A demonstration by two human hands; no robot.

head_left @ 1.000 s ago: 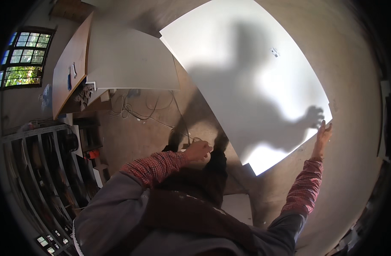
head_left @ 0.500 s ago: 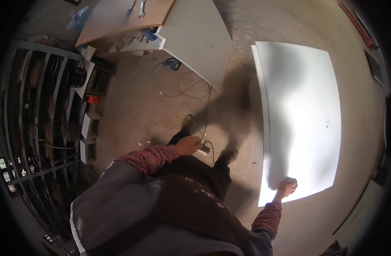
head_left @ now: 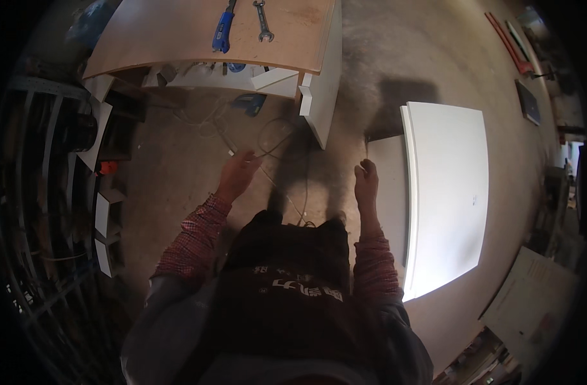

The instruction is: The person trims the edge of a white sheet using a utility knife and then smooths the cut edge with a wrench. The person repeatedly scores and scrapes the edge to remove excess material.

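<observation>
My left hand (head_left: pixel 237 174) is raised in front of me, to the left, over the concrete floor. Its fingers are loosely stretched and nothing shows in them, though the hand is slightly blurred. A grey cable (head_left: pixel 277 149) runs behind its fingertips on the floor. My right hand (head_left: pixel 366 183) hangs to the left of a white panel (head_left: pixel 444 199), apart from it. Its fingers are a little bent, with a gap at the thumb, and I see nothing held. The panel lies flat, raised off the floor on a pale base (head_left: pixel 389 192).
Ahead stands a wooden-topped workbench (head_left: pixel 171 38) with a blue-handled tool (head_left: pixel 223 31) and a wrench (head_left: pixel 263 22). Below it a blue power tool (head_left: pixel 249 104) lies on the floor. Metal racking (head_left: pixel 43 192) lines the left; a pale board (head_left: pixel 527 308) leans at lower right.
My right hand has left the panel's near end and moved forward and left. My left hand has risen away from the plug or socket by my feet. The view has turned toward the workbench.
</observation>
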